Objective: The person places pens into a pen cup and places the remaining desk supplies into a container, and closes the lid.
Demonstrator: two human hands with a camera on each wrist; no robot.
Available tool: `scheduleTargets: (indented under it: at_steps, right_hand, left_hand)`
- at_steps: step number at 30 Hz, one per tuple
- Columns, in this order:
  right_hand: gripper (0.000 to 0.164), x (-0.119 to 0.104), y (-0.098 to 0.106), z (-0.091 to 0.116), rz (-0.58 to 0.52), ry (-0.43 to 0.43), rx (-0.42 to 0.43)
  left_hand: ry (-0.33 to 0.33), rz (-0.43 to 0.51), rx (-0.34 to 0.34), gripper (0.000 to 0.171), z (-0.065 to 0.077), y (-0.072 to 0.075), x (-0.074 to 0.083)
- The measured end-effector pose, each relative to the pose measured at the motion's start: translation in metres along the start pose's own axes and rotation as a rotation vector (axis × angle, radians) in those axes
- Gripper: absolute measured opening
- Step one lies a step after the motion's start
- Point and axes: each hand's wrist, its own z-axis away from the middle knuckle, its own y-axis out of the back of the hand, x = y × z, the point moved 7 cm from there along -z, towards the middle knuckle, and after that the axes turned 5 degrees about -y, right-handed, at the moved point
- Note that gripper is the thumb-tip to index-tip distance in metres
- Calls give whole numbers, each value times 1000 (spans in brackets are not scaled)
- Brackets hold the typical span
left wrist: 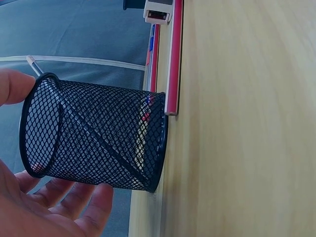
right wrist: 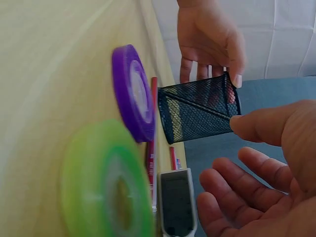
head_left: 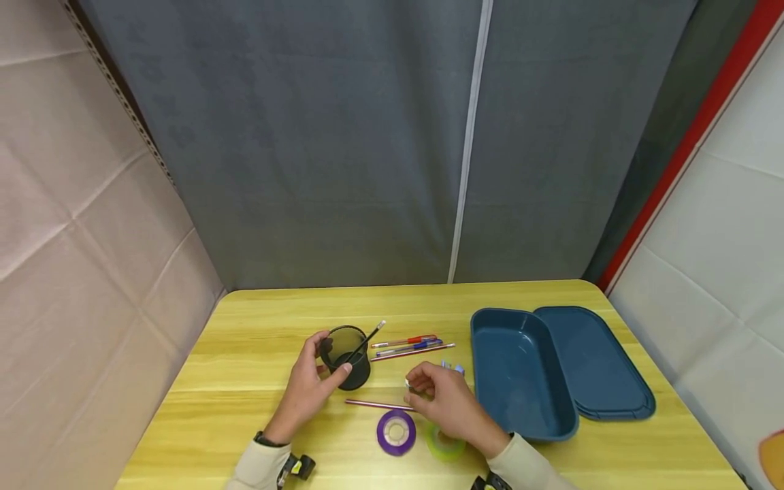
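Cup [left wrist: 101,123] is near the pens [head_left: 409,348], probably light and stiff, best held by its sides. My left grip [head_left: 309,383] holds it near the top; my right grip [head_left: 446,400] is loosely bent, empty.

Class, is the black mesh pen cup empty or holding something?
Holding something: a dark pencil leans inside the black mesh pen cup, visible through the mesh, its pale end sticking out past the rim.

Yellow wood-grain table [head_left: 202,408], grey curtain [head_left: 306,136] behind, creased pale side sheets [head_left: 92,204], red strip [head_left: 692,146]
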Motion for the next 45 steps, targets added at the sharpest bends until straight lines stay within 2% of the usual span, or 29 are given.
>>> scheduleTargets:
  at_steps: [10,16,28,45]
  right_hand:
    - [24,17,-10,7,41,4,-19]
    - [22,26,-18,9,147,29,-31]
    - [24,28,-21,10,335,76,-17]
    - [14,22,-27,11,393,150,10]
  left_hand:
    - [-8,-3,-4,80,1,-3,1]
    - [-4,-7,-3,80,1,-3,2]
    - [9,2,-1,80,0,-3,1]
    - [13,7,2,79,1,-2,-2]
